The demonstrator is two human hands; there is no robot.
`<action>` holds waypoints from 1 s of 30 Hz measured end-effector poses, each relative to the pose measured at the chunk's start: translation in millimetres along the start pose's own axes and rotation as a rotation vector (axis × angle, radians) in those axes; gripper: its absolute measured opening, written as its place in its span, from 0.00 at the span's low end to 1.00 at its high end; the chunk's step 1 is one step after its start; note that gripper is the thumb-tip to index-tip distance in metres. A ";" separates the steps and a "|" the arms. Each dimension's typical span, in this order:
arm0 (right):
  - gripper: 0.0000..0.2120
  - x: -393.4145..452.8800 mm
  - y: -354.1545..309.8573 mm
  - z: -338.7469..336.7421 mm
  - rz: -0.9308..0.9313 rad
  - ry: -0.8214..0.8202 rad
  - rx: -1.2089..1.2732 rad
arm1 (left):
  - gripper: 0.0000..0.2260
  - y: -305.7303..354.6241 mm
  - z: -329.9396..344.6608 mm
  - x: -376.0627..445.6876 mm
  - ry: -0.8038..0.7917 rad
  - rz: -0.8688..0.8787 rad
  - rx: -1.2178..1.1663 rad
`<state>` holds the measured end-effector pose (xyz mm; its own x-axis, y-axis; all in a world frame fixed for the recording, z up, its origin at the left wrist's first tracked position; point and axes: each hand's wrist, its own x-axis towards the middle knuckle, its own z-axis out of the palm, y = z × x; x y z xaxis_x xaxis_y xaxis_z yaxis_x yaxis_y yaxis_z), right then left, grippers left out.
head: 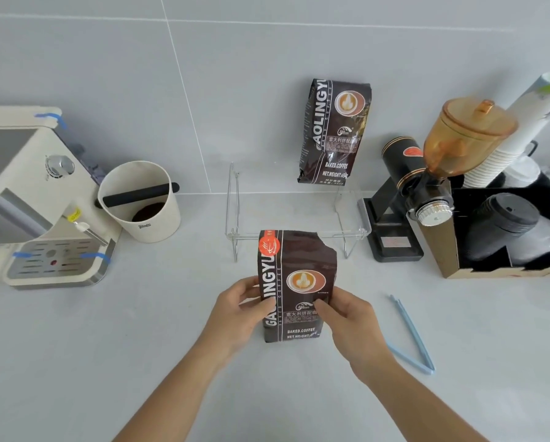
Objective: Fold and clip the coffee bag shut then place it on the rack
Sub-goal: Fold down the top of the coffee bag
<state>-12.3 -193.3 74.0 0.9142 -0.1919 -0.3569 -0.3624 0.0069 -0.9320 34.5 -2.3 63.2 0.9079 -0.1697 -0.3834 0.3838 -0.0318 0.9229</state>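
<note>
Both hands hold the open coffee bag (296,282) upright on the counter (171,346), front centre. Left hand (238,309) wraps the bag's left edge, thumb on the front panel, fingers behind. Right hand (347,320) pinches the right edge, thumb tip on the front near the label text. Grip sits at mid-height on the bag. Bag top is ragged and torn open, not folded, no clip on it. Bag base seems to touch the counter, hard to confirm from this angle.

Blue clip (411,336) lies on the counter to the right of the right hand, apart from it, spread in a narrow V. Untouched.

Clear acrylic rack (235,215) stands just behind the held bag, against the wall. A second coffee bag (334,132), sealed, stands on the rack's right part, leaning against the wall tiles.

Right of the rack: black coffee grinder (404,186) with amber hopper (468,135). Further right a cardboard organiser (439,250) with a stack of white paper cups (516,129) and black lids (503,221).

Left of the rack: white knock box (139,202) with a black bar across the top, dark grounds inside. Far left, cream espresso machine (34,199) with blue tape on its corners and drip tray.
</note>
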 end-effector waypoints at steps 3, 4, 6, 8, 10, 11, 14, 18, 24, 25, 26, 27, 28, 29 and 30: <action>0.17 -1.4 -0.8 -0.7 -0.030 -0.005 -0.070 | 0.15 -1.5 2.9 0.3 0.003 0.024 0.013; 0.17 -1.9 -1.1 -1.0 -0.038 -0.015 -0.094 | 0.15 -2.8 3.2 -0.1 0.004 0.029 0.015; 0.18 -2.5 -1.9 -2.5 -0.052 -0.029 -0.130 | 0.14 -5.6 2.9 -1.5 0.025 0.041 0.037; 0.18 -2.0 -5.0 -4.7 -0.080 -0.033 -0.165 | 0.13 -7.5 0.9 -2.1 0.068 0.071 0.097; 0.19 -1.2 -9.3 -6.6 -0.109 -0.026 -0.189 | 0.11 -6.8 0.5 -2.7 0.098 0.110 0.170; 0.19 -0.8 -12.0 -6.9 -0.125 -0.016 -0.197 | 0.11 -5.8 1.0 -2.9 0.107 0.128 0.193; 0.20 0.5 -16.3 -7.0 -0.143 0.019 -0.182 | 0.08 -4.0 2.6 -3.2 0.135 0.166 0.270; 0.17 -1.1 -17.9 -5.3 -0.117 0.010 -0.169 | 0.07 -4.0 0.8 -3.7 0.141 0.200 0.328; 0.12 -2.9 -21.3 -4.8 -0.108 0.045 -0.239 | 0.08 -2.7 -2.4 -10.7 0.127 0.248 0.391; 0.12 -3.2 -22.0 -4.6 -0.107 0.048 -0.251 | 0.10 -2.2 -2.5 -12.1 0.123 0.253 0.405; 0.11 -3.8 -22.7 -4.9 -0.106 0.052 -0.268 | 0.10 -1.7 -2.3 -13.2 0.120 0.258 0.416; 0.10 -4.0 -23.6 -5.0 -0.103 0.058 -0.289 | 0.10 -1.1 -1.9 -14.0 0.119 0.261 0.422; 0.10 -4.2 -24.4 -5.4 -0.100 0.065 -0.312 | 0.09 -0.9 -1.8 -14.1 0.121 0.262 0.425; 0.09 -4.7 -25.6 -5.2 -0.095 0.067 -0.332 | 0.08 -0.2 -2.6 -14.6 0.123 0.263 0.426; 0.08 -5.0 -26.7 -5.1 -0.090 0.069 -0.349 | 0.06 0.8 -3.7 -14.9 0.124 0.263 0.430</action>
<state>-8.2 -197.6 101.0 0.9354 -0.2419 -0.2579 -0.3315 -0.3459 -0.8778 21.9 3.9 69.5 0.9875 -0.1091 -0.1137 0.0595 -0.4099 0.9102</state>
